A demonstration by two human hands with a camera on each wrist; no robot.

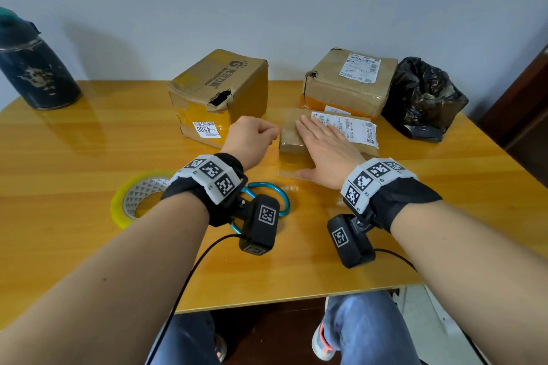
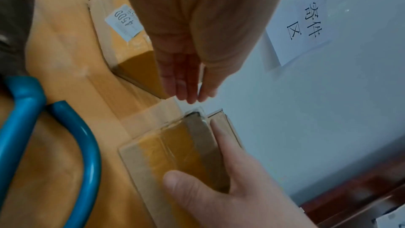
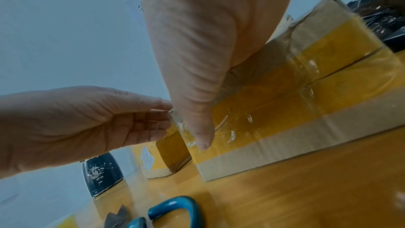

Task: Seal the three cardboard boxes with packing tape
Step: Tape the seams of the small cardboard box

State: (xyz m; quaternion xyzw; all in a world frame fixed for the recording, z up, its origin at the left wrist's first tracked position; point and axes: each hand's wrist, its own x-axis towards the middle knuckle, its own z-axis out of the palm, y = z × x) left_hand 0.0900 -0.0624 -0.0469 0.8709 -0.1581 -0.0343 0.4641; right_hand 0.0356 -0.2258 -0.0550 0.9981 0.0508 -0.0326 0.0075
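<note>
A person sits at a yellow wooden table [image 1: 89, 139], both bare forearms reaching over it, each wrist wearing a black band with square coded markers. The right hand [image 1: 326, 151] lies flat, fingers straight and together, palm down on top of a small flat cardboard box [image 1: 292, 133] near the middle of the table; its thumb [image 3: 197, 127] reaches down the box's near side, pressing on a clear strip of tape [image 3: 230, 127] stuck there. A white shipping label [image 1: 355, 127] covers the right part of that box's top. The left hand [image 1: 250, 139] hovers just beside the box's left end, fingers curled toward the thumb; from the right wrist view the fingertips [image 3: 157, 119] seem to touch a clear end of tape at the box's corner, though whether they truly pinch it cannot be told. Behind the left hand, toward the far edge, stands a larger box [image 1: 219, 92] with a torn hole in its front corner. A third box [image 1: 347, 83] with a label on top stands behind the small one, toward the far right corner, with a crumpled black plastic bag [image 1: 424, 101] just beside it. A roll of packing tape [image 1: 133, 198] lies flat near the left forearm, and blue-handled scissors [image 1: 278, 195] lie between the wrists. A dark bottle [image 1: 32, 65] stands at the far left corner.
</note>
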